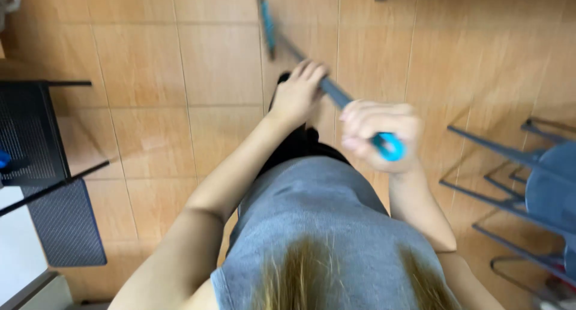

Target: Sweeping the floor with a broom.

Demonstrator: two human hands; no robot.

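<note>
Grey broom handle (333, 93), blue-capped end

no packages, labels, signs, screens visible

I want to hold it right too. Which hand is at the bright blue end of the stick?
The right hand: its fingers wrap the blue tip of the grey handle. The left hand grips lower, on the grey part.

We see a glossy tiled floor (150, 136) with a wood look, a smooth handle (336, 95) with a shiny blue plastic end (389, 145), and a dark metal mesh rack (30, 133).
</note>
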